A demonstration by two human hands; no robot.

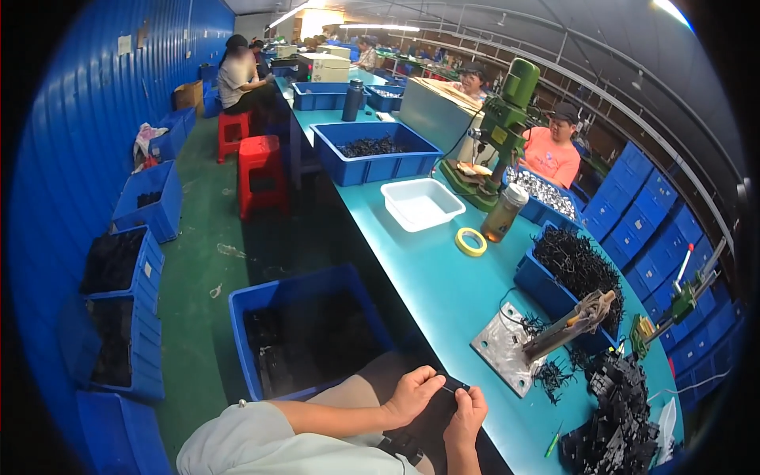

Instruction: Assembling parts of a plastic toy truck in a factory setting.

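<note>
Black plastic — a small dark part (453, 385) — is sitting pinched between both hands just off the near edge of the turquoise table (443, 285). The left hand (412, 393) is curling its fingers around the part's left end, thumb on top, while the right hand (467, 417) is gripping the right end from below with fingers pressed together. Both forearms are reaching in over the person's lap.

Nearby on the table, a metal press jig (546, 336) is standing on its grey plate, with loose black clips scattered beside it (too small to tell their shape). A heap of black moulded parts (617, 412) is lying at the right, and a blue bin (566, 281) of thin black pieces is resting behind the jig. Farther along are sitting a yellow tape roll (471, 241), a white tray (422, 203) and a green drill press (503, 127) — well apart from the hands. On the floor, a blue crate (305, 332) is holding dark parts.
</note>
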